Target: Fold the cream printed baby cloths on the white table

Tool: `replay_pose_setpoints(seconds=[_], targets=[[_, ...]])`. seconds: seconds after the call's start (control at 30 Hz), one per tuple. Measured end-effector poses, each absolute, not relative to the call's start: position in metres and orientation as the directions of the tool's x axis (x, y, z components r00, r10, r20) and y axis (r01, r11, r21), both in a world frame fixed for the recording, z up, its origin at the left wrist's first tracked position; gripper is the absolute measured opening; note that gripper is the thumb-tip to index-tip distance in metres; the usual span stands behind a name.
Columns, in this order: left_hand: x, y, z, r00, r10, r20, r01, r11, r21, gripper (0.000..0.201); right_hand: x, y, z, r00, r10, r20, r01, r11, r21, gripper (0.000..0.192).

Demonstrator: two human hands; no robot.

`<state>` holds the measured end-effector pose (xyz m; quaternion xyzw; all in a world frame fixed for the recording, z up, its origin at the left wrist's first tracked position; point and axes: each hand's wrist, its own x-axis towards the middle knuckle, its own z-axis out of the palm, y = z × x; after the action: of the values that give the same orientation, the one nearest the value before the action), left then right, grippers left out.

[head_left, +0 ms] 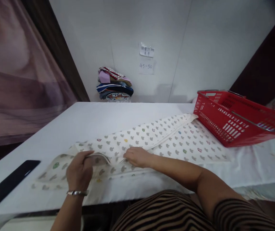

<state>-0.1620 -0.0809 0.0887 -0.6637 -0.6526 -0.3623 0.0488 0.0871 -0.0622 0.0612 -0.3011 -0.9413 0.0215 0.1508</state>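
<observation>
Your left hand pinches a folded edge of the patterned cloth lying across the table, while your right hand presses flat on it; you look mid-fold, so next keep edges aligned. Beyond sits a red basket.

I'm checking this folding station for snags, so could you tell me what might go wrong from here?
The far end of the patterned cloth touches the red basket and looks tucked under it, so pulling may drag the basket. The left hand grips only the folded edge, so layers could slip. The black object overhangs the table edge.
</observation>
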Motion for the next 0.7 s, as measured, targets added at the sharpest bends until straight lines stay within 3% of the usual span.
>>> replay_pose_setpoints(seconds=[0.07,0.2,0.5,0.7], targets=[[-0.142,-0.083,0.081,0.078,0.867,0.492,0.891,-0.282,0.355,0.027,0.082,-0.066,0.059,-0.750,0.605,0.268,0.580,0.796,-0.174,0.015],[-0.105,-0.092,0.063,0.372,0.812,0.449,0.827,-0.510,0.237,0.028,0.081,-0.066,0.058,-0.697,0.669,0.258,0.621,0.743,-0.250,0.015],[-0.096,-0.085,0.053,0.414,0.803,0.429,0.826,-0.529,0.192,0.029,0.087,-0.066,0.056,-0.589,0.754,0.291,0.629,0.654,-0.420,0.016],[-0.094,-0.084,0.045,0.422,0.765,0.487,0.814,-0.556,0.169,0.022,0.089,-0.068,0.049,-0.609,0.729,0.313,0.610,0.683,-0.401,0.018]])
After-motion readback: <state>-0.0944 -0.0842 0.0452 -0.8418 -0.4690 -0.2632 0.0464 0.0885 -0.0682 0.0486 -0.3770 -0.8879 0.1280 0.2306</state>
